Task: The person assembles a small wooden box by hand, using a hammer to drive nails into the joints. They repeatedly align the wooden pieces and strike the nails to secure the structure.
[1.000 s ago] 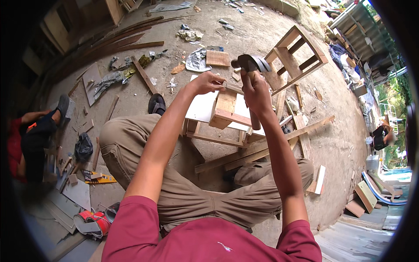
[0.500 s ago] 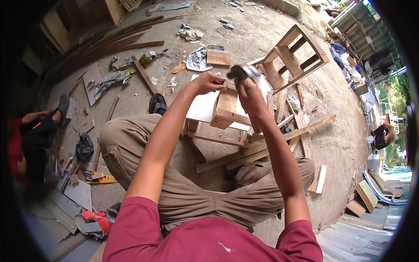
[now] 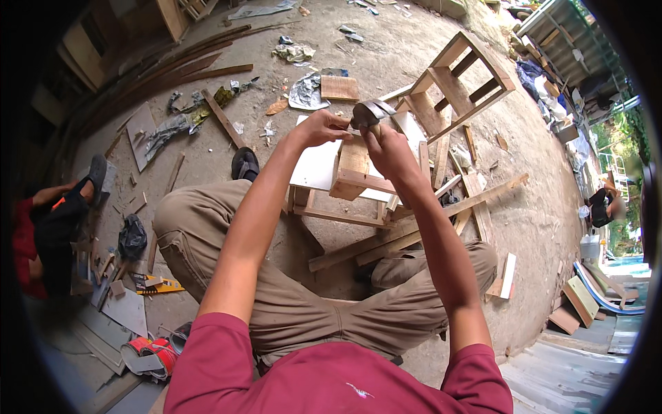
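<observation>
On top of a white board point(image 3: 314, 165), a small wooden frame point(image 3: 354, 156). Near its far end, the head of a hammer point(image 3: 373, 112), handle gripped in the closed fingers of the right hand point(image 3: 391, 146). Just beside, the left hand point(image 3: 323, 129), fingers bent at the frame's edge; cannot tell whether pinching anything. Farther right, an open wooden stand point(image 3: 452, 90); nearer, a long plank point(image 3: 483, 197).

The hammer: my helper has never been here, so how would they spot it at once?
Just above the picture's centre, find the white board. Near its far edge, by a wooden box, the person's right hand holds the hammer. Its curved metal head sets it apart from the straight-edged box.
</observation>
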The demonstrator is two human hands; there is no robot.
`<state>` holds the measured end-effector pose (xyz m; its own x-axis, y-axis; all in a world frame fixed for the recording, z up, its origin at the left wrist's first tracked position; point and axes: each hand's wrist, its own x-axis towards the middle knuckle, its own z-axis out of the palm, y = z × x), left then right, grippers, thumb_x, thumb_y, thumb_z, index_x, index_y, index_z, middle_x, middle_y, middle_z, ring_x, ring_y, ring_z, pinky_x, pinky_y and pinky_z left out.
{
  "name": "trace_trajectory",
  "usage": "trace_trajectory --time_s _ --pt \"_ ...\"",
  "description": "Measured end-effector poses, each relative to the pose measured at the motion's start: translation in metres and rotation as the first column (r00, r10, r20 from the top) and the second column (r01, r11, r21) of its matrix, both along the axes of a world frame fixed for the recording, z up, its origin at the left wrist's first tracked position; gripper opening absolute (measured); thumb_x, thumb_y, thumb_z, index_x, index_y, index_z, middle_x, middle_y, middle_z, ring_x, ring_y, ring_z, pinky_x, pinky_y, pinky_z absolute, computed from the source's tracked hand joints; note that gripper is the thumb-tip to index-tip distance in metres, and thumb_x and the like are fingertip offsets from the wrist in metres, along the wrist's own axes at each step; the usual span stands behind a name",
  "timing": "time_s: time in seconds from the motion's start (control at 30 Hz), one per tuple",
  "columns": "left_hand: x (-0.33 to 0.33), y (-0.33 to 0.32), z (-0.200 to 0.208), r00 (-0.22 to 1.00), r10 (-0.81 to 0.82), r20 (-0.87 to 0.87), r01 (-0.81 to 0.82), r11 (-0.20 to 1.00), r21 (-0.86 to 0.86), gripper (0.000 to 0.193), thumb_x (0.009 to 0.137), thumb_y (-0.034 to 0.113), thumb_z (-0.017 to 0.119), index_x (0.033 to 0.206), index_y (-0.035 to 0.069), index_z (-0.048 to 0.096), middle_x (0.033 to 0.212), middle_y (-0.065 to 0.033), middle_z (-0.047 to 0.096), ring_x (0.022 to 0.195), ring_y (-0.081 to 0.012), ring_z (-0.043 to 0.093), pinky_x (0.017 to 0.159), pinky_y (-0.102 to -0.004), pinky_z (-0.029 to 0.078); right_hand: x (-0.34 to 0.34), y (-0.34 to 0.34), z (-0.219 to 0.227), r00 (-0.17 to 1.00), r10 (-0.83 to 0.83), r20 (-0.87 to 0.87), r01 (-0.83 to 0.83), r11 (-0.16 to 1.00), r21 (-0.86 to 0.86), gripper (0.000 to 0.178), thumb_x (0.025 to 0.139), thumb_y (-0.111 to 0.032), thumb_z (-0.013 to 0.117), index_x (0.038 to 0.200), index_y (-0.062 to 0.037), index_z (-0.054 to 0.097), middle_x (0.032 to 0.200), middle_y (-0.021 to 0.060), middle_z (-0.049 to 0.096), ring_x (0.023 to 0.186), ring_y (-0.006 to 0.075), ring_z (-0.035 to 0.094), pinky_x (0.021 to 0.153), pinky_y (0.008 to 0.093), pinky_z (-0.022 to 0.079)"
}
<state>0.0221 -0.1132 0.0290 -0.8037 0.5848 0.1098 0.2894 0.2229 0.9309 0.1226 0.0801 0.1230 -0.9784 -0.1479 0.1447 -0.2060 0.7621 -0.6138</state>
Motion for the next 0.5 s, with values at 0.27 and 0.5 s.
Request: trace_trajectory --time_s 0.27,0.5 --pt "0.002 0.004 0.011 0.998 -0.066 0.013 0.067 0.993 -0.097 0.034 0.087 0.014 0.074 0.12 0.006 0.069 0.097 -0.0049 0.073 0.08 -0.0083 0.061 0.074 -0.0264 0.053 0.007 -0.007 0.006 0.998 -0.037 -0.047 0.035 0.998 -0.044 0.033 0.097 -0.025 0.048 0.101 0.0047 0.062 0.085 0.03 0.066 0.082 0.0478 0.065 0.076 0.0534 0.052" --pt "0.015 -0.002 0.001 0.998 0.038 0.056 -0.039 0.999 0.019 0.047 0.088 0.025 0.073 0.129 0.005 0.062 0.117 -0.0115 0.069 0.106 -0.0185 0.065 0.082 -0.0324 0.056 -0.005 0.013 0.017 0.989 -0.124 0.082 0.128 0.991 -0.044 0.038 0.094 -0.034 0.062 0.091 0.0041 0.067 0.077 0.0209 0.068 0.07 0.032 0.069 0.068 0.0442 0.054"
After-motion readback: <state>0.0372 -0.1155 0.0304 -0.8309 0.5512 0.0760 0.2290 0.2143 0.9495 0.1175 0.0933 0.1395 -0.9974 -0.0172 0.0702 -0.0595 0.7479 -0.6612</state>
